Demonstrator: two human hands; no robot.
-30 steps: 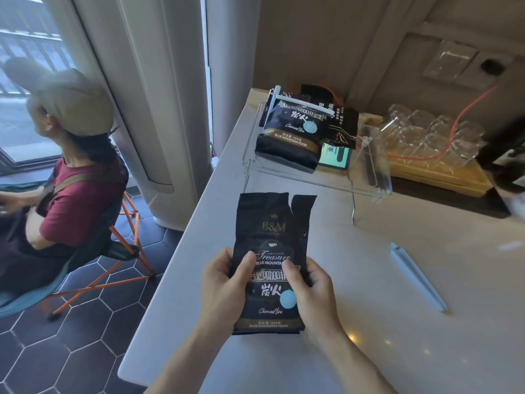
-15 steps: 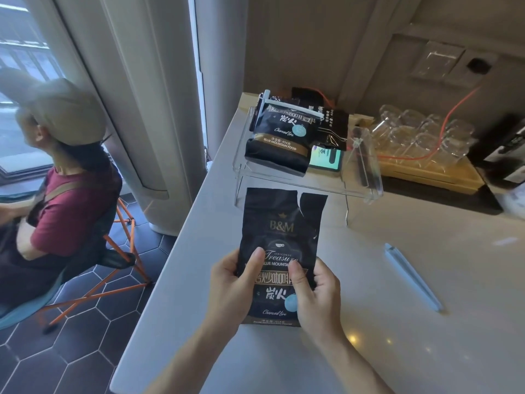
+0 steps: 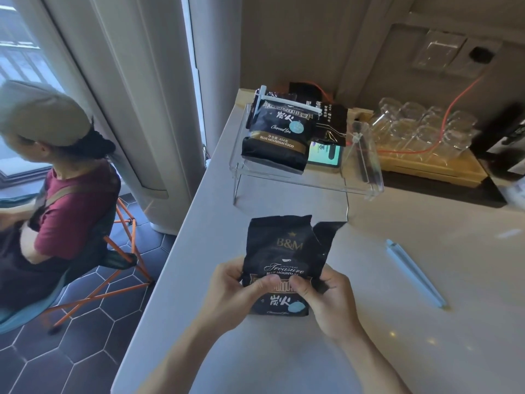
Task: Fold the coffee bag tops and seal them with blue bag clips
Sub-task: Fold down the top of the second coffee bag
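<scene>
Pale worktop (image 3: 426, 322) runs from the window side toward a back wall, with a seated person (image 3: 56, 200) off its left edge. You hold the open bag (image 3: 284, 257) near the front left edge, its lower half clasped between both hands. Your left hand (image 3: 233, 294) is wrapped around the bag's left side, thumb pressed on the front label; your right hand (image 3: 326, 300) grips the right side the same way, thumb meeting the other near the middle. Both hands are closed firmly on the bag.

Its top stands free and ragged, with a notch torn into the right part of the rim, so the fold has not yet started.

To fold well, I would slide both hands up toward the rim, press the air out, and flatten the front and back panels together before turning them down. Make the first fold below the tear, so the notch ends up rolled inside. Keep the crease straight from side to side, or the clip will bite unevenly.

The clip (image 3: 414, 273) lies loose toward the right of the worktop, well apart from the bag. Pin the fold with one hand before you reach for it.

A sealed bag (image 3: 278, 132) lies on the clear shelf (image 3: 284, 180) at the back edge.
</scene>
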